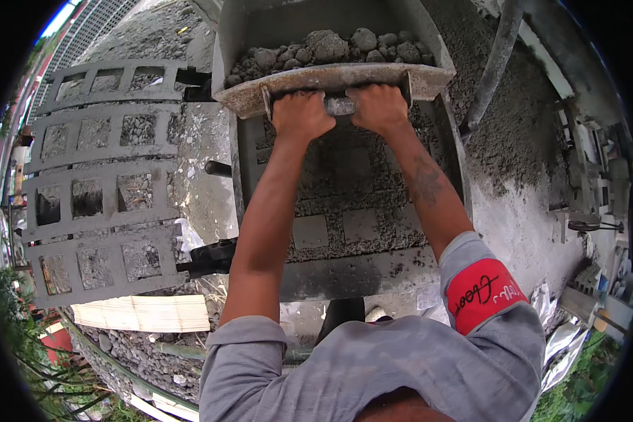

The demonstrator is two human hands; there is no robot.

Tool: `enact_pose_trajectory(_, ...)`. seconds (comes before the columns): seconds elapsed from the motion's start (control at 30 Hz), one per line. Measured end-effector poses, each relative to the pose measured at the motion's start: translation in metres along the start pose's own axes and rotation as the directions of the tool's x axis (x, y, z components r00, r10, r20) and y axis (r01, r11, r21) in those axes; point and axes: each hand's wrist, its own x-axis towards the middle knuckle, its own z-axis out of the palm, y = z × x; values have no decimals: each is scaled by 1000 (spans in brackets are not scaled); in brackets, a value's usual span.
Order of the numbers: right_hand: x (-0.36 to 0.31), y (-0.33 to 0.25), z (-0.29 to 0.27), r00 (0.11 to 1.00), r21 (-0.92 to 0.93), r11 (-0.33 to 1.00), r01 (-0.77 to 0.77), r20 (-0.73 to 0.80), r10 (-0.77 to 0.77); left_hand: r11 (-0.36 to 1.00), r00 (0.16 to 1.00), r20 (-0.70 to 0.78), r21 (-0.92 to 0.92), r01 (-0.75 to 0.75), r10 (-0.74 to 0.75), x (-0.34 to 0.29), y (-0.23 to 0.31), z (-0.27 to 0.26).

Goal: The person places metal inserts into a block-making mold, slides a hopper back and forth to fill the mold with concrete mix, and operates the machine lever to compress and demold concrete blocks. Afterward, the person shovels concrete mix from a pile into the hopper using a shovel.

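Note:
Both my arms reach forward to a metal handle bar [340, 106] on the front of a metal box [429, 79]. My left hand [302, 114] is closed around the bar's left part, and my right hand [380, 108] grips its right part. Between the two fists a short grey stretch of bar shows. Lumpy grey concrete mix [327, 48] lies in the box behind its front lip. Under my forearms is a block mould [236, 165] with flat rectangular faces [360, 226] and loose grey mix around them.
Several grey hollow concrete blocks [105, 165] stand in a row at the left. Black handles [214, 257] and a short rod [218, 169] jut from the mould's left side. A wooden board [141, 314] lies at lower left. On the right, a slanted metal pole [496, 67] rises by grey mix [527, 133].

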Motion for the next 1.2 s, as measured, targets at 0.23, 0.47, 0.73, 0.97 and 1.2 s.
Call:
enact_pose_trajectory(0.23,33,4,-1,982,-135,991,-21,185,46,997,970,238,44,-67,54,28,-8,-15)
enact_pose_trajectory(0.47,-104,-44,-35,955,-63,998,-3,295,22,995,972,216,16,-103,97,-114,21,-24)
enact_pose_trajectory(0.73,-262,-86,-108,966,58,995,-80,251,63,984,961,-253,-112,-139,107,-298,80,-44)
enact_pose_trajectory(0.97,-338,-130,-32,943,168,978,126,-327,-66,994,937,-349,-91,-60,25,-351,79,18)
enact_pose_trajectory(1.2,-306,-131,-12,977,111,986,127,-183,-106,962,904,-424,-224,-156,47,-322,77,11)
